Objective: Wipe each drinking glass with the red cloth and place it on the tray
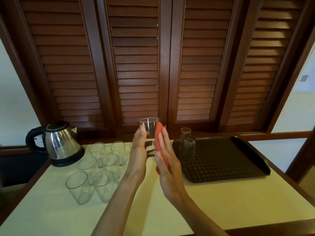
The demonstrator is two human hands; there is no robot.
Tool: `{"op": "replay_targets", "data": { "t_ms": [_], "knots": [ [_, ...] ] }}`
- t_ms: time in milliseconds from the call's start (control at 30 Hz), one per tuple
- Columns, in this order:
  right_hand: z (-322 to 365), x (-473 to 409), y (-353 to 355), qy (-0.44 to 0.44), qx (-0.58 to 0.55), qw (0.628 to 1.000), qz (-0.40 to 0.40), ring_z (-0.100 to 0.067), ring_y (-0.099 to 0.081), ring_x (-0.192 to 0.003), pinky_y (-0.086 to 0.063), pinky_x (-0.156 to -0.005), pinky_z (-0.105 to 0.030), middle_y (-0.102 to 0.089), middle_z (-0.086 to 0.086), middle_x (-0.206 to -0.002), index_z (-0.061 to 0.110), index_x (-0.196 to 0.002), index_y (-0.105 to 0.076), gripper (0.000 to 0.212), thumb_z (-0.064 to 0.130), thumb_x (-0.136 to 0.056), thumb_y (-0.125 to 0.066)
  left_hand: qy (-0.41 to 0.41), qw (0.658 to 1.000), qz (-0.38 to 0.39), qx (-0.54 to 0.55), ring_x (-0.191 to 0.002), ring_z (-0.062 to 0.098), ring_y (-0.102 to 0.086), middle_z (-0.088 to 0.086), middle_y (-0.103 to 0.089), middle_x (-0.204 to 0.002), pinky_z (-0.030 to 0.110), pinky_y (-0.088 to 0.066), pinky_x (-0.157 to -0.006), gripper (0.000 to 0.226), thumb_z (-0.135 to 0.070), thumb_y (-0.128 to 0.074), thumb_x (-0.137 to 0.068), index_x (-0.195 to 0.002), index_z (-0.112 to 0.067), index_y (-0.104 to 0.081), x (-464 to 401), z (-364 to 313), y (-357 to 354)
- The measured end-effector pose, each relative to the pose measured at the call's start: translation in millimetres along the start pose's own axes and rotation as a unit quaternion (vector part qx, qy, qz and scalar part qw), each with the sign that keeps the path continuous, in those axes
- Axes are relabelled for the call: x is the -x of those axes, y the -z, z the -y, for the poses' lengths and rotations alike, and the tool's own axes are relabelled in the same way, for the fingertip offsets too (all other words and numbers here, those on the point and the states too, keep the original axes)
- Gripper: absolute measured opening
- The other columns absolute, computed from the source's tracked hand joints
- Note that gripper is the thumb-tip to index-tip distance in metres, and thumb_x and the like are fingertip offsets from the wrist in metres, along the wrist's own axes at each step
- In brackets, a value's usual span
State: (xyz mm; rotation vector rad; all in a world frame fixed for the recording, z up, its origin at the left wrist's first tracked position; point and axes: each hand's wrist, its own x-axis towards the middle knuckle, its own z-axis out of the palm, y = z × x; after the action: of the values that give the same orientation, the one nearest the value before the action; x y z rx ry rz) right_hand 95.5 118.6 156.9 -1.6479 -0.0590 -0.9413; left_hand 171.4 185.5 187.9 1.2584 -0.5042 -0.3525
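1. Holding a glass [148, 128] upright above the bench [213, 201], the left hand [139, 147] curls its fingers round it.
2. Right hand [166, 155], fingers straight, presses the red cloth [159, 143] against the glass side.
3. Two glasses [187, 142] stand on the tray [230, 160]; the other glasses [95, 167] wait beside the kettle [59, 143].

A single head-worn wide-angle view looks forward and down, close above the table [213, 201], facing the louvered wooden shutters [136, 65] behind the table.
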Motion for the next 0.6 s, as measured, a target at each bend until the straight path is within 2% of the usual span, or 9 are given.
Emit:
{"op": "replay_targets", "data": {
  "t_ms": [100, 167, 267, 333, 367, 433, 500, 567, 600],
  "knots": [
    [-1.2, -19.0, 9.5, -0.046, -0.015, 0.998, -0.029, -0.003, -0.019, -0.152, -0.025, -0.124, -0.048, -0.021, 0.018, -0.165, 0.033, -0.156, -0.025, 0.054, 0.031, -0.104, -0.040, 0.027, 0.999, 0.026, 0.024, -0.123, 0.023, -0.067, 0.003, -0.067, -0.137, 0.054, -0.054, -0.104, 0.049, -0.056, -0.053, -0.098, -0.139, -0.031, -0.061, 11.7, 4.5, -4.1],
    [4.8, -27.2, 12.2, -0.043, 0.027, 0.998, -0.033, 0.000, -0.017, -0.152, -0.027, -0.124, -0.045, -0.016, 0.018, -0.166, 0.030, -0.157, -0.024, 0.056, 0.039, -0.104, -0.039, 0.042, 0.997, 0.048, 0.042, -0.122, 0.023, -0.069, 0.004, -0.071, -0.133, 0.052, -0.055, -0.103, 0.048, -0.046, -0.048, -0.099, -0.139, -0.024, -0.062, 16.7, 4.5, -7.0],
    [0.1, -0.7, 2.3, 0.043, 0.128, 0.990, 0.042, -0.004, -0.011, -0.154, -0.022, -0.124, -0.031, -0.011, 0.016, -0.168, 0.028, -0.157, -0.025, 0.059, 0.053, -0.104, -0.034, 0.019, 0.995, 0.036, 0.088, -0.124, 0.024, -0.068, 0.009, -0.071, -0.133, 0.045, -0.054, -0.102, 0.048, -0.043, -0.045, -0.102, -0.139, -0.018, -0.063, 6.2, -0.7, 0.7],
    [-4.3, 3.9, 3.6, 0.029, 0.091, 0.995, 0.042, 0.000, -0.015, -0.152, -0.024, -0.119, -0.017, -0.014, 0.020, -0.166, 0.030, -0.155, -0.024, 0.056, 0.048, -0.104, -0.038, 0.022, 0.993, 0.023, 0.115, -0.120, 0.025, -0.070, 0.012, -0.073, -0.129, 0.042, -0.054, -0.097, 0.047, -0.044, -0.046, -0.099, -0.136, -0.020, -0.063, 4.2, 1.4, 4.9],
    [-4.8, -5.1, 5.9, 0.003, 0.066, 0.998, 0.021, 0.005, -0.017, -0.150, -0.027, -0.116, -0.015, -0.014, 0.024, -0.165, 0.030, -0.155, -0.024, 0.056, 0.045, -0.103, -0.039, 0.032, 0.994, 0.027, 0.105, -0.119, 0.025, -0.070, 0.012, -0.073, -0.129, 0.043, -0.054, -0.096, 0.049, -0.044, -0.045, -0.099, -0.138, -0.020, -0.062, 6.9, 5.5, 4.1],
    [4.2, -25.7, 8.9, -0.028, 0.088, 0.996, -0.010, 0.006, -0.016, -0.150, -0.028, -0.120, -0.023, -0.011, 0.027, -0.164, 0.029, -0.156, -0.023, 0.059, 0.047, -0.102, -0.038, 0.062, 0.994, 0.032, 0.083, -0.123, 0.025, -0.068, 0.011, -0.071, -0.134, 0.045, -0.053, -0.099, 0.051, -0.043, -0.040, -0.104, -0.144, -0.018, -0.058, 14.5, 13.2, -0.2],
    [6.2, -22.2, 4.0, 0.017, 0.146, 0.989, 0.012, -0.002, -0.008, -0.154, -0.018, -0.125, -0.033, -0.009, 0.021, -0.167, 0.027, -0.156, -0.024, 0.061, 0.051, -0.102, -0.035, 0.065, 0.993, 0.031, 0.098, -0.130, 0.025, -0.064, 0.011, -0.069, -0.137, 0.045, -0.049, -0.106, 0.051, -0.041, -0.033, -0.109, -0.143, -0.014, -0.059, 12.4, 12.7, 1.2],
    [0.3, 1.4, -2.6, 0.051, 0.132, 0.988, 0.055, -0.007, -0.006, -0.156, -0.012, -0.126, -0.028, -0.010, 0.016, -0.168, 0.025, -0.157, -0.026, 0.059, 0.051, -0.104, -0.034, 0.073, 0.986, 0.026, 0.148, -0.130, 0.028, -0.064, 0.015, -0.070, -0.134, 0.042, -0.048, -0.105, 0.055, -0.046, -0.034, -0.107, -0.138, -0.011, -0.062, 5.0, 4.7, 6.1],
    [0.1, 10.7, -2.9, 0.043, 0.093, 0.993, 0.063, -0.006, -0.009, -0.155, -0.015, -0.124, -0.023, -0.013, 0.015, -0.168, 0.027, -0.157, -0.026, 0.057, 0.050, -0.105, -0.034, 0.062, 0.988, 0.019, 0.143, -0.128, 0.029, -0.065, 0.015, -0.071, -0.131, 0.041, -0.051, -0.101, 0.058, -0.053, -0.038, -0.103, -0.136, -0.013, -0.064, 1.9, 1.7, 8.2]
  ]
}}
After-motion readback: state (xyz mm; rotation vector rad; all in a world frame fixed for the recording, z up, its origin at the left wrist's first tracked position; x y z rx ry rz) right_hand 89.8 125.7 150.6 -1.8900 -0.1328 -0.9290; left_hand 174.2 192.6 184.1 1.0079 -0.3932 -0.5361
